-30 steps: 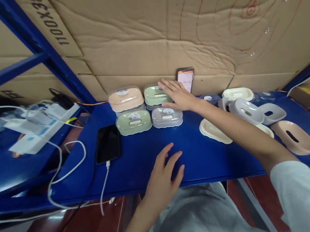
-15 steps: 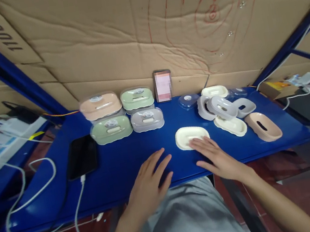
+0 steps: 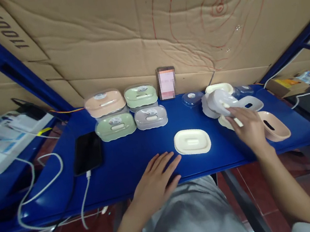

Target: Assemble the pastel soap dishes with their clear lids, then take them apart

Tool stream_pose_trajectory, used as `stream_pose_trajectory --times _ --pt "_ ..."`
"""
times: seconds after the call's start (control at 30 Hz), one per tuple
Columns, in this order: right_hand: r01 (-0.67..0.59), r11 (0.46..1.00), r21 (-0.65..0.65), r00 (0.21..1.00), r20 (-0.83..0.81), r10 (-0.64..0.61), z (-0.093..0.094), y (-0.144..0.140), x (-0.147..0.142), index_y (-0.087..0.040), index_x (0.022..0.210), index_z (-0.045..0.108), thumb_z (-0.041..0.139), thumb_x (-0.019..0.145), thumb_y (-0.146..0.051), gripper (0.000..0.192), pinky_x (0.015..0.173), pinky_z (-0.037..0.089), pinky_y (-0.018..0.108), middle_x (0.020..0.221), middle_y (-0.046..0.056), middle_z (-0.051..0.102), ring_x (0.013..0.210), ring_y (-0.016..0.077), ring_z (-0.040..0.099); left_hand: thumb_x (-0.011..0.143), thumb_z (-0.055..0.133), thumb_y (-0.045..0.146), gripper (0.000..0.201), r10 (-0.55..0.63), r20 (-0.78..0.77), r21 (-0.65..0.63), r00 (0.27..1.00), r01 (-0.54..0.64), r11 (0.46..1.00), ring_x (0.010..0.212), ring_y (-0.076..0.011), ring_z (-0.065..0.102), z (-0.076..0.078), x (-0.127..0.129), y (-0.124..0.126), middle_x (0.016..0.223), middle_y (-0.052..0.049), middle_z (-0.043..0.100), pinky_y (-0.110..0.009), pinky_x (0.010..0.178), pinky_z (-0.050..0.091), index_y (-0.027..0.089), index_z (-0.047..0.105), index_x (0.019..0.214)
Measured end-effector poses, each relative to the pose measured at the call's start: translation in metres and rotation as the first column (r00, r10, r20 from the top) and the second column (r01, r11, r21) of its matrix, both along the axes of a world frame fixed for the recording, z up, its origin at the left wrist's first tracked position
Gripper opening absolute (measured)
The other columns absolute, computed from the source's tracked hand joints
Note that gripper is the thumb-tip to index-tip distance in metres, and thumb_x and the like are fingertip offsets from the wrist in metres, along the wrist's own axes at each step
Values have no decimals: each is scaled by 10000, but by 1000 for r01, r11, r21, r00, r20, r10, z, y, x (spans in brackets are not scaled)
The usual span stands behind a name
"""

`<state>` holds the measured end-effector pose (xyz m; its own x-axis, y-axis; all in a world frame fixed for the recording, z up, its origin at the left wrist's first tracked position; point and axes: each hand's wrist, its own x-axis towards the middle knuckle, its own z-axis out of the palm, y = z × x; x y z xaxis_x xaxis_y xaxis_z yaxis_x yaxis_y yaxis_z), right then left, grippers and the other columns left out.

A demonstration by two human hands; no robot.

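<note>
My left hand lies at the table's front edge, its fingers spread and holding nothing. Just beyond its fingertips is a cream oval soap dish base with a raised middle, apart from the hand. Over on the right, my right hand reaches into a pile of soap dish parts. Its fingers are closed at the near edge of a lavender soap dish tray, which is tilted and blurred. Part of a cream base shows beneath, partly covered by the hand. A peach tray rests beside the wrist.
Lidded soap dishes in peach, green and lavender stand at the back left. A phone leans on the cardboard. A black phone with a white cable lies left. Clear lids sit behind the pile.
My right hand has left the cream base and moved right to the pile, where the lavender tray has tilted. My left hand stays near the front edge. The view has shifted slightly.
</note>
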<state>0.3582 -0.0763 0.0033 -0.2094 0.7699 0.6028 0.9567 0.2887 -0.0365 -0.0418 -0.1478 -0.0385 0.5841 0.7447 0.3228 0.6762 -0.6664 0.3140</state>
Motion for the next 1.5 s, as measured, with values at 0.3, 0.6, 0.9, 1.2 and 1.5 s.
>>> stream_pose_trajectory --times 0.3,0.6,0.9,1.2,1.5 --pt "-410 876 -255 908 -25 418 -14 -49 -99 -408 1637 428 533 1080 -268 583 1135 473 636 1341 79 732 1243 330 686 1052 611 387 607 76 37 9 996 -76 997 1391 -344 609 0 -1 -3 1612 -131 534 -555 1124 568 308 429 1626" --pt "-378 895 -238 916 45 399 -17 -44 -91 -232 1440 623 590 1081 -269 362 1015 533 502 1355 134 710 1285 319 639 1060 601 377 598 76 22 47 997 -77 996 1375 -349 616 1 1 -4 1606 -144 532 -547 1099 591 274 424 1621" --pt "-272 949 -162 960 27 280 -27 -38 -91 -199 1488 597 618 1069 -316 436 1061 546 535 1431 165 662 1277 345 614 1060 601 365 595 72 16 54 997 -73 996 1373 -342 615 1 0 -2 1609 -145 530 -549 1091 597 265 429 1621" --pt "-412 900 -139 911 -50 409 -24 -34 -88 -228 1489 628 693 1031 -303 468 1046 600 509 1314 114 763 1196 310 670 1062 599 361 577 76 39 87 996 -80 993 1388 -344 607 0 1 -4 1616 -152 518 -544 1092 597 255 450 1610" --pt "-642 713 -280 753 -58 655 -19 -45 -108 -185 1543 558 685 1040 -338 541 1239 505 520 1657 146 502 1593 317 403 1081 584 342 449 26 96 134 995 -39 990 1539 -324 481 1 -1 -2 1623 -140 533 -527 1182 538 226 546 1513"
